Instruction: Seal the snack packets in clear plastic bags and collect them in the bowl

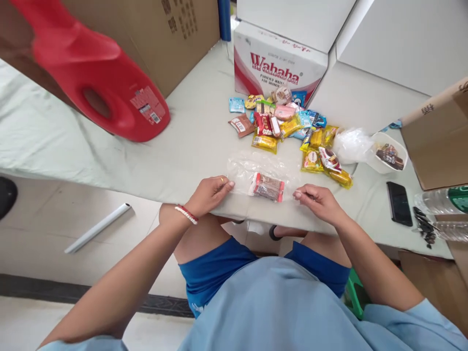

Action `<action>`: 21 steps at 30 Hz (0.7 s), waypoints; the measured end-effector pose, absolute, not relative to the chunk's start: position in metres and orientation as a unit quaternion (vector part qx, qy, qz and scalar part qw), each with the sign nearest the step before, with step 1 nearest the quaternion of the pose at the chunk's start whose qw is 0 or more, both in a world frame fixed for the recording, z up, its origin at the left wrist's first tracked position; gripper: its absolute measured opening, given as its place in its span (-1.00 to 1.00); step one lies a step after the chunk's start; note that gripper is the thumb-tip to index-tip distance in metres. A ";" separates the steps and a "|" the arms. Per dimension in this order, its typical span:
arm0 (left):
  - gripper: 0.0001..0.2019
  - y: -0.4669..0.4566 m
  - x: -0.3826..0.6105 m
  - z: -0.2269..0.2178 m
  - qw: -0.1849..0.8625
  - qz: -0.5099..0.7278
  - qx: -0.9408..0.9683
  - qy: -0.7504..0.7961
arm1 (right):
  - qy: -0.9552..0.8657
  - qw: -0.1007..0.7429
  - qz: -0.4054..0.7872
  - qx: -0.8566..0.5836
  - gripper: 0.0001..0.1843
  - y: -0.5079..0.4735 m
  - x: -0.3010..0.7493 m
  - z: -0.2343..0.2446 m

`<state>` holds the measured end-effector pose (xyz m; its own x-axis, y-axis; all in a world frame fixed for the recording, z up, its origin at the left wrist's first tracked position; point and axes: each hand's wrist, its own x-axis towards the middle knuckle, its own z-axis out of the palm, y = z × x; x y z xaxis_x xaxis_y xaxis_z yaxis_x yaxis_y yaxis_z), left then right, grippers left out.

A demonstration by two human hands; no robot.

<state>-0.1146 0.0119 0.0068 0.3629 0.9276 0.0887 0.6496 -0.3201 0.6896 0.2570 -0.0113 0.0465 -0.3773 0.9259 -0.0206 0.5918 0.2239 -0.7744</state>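
A clear plastic bag (241,168) lies flat near the table's front edge. On or inside it, I cannot tell which, rests a brown snack packet with red ends (268,187). My left hand (210,195) pinches the bag's left side between thumb and fingers. At the opposite side my right hand (317,201) is closed, its thumb and fingertips gripping the bag's right edge. Just beyond the bag is a pile of wrapped snacks (285,112) in yellow, red, blue and brown wrappers.
Behind the snacks stands a Wahaha carton (278,63). A large red jug (106,83) is at the left. To the right are crumpled clear plastic (353,144), a white container (380,165), a black phone (399,204), plastic bottles (438,201) and a cardboard box (438,131).
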 end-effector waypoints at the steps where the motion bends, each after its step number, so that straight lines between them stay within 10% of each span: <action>1: -0.57 0.019 -0.111 0.008 0.275 0.241 0.766 0.528 | -0.735 0.225 0.368 -0.523 -0.66 0.000 0.257 0.046; 14: -0.78 0.024 -0.106 -0.004 0.041 0.353 0.658 0.664 | -0.759 0.053 0.099 -0.642 -0.66 0.054 0.246 0.037; 21: -0.66 -0.013 -0.052 0.037 -0.098 0.406 0.827 0.378 | -0.830 0.004 0.105 -0.548 -0.47 0.102 0.183 0.036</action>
<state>-0.0522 -0.0133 0.0366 0.3854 0.5453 0.7443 0.7036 -0.6956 0.1453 0.1833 0.1018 0.0364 -0.3991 0.9104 -0.1087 0.9088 0.3771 -0.1786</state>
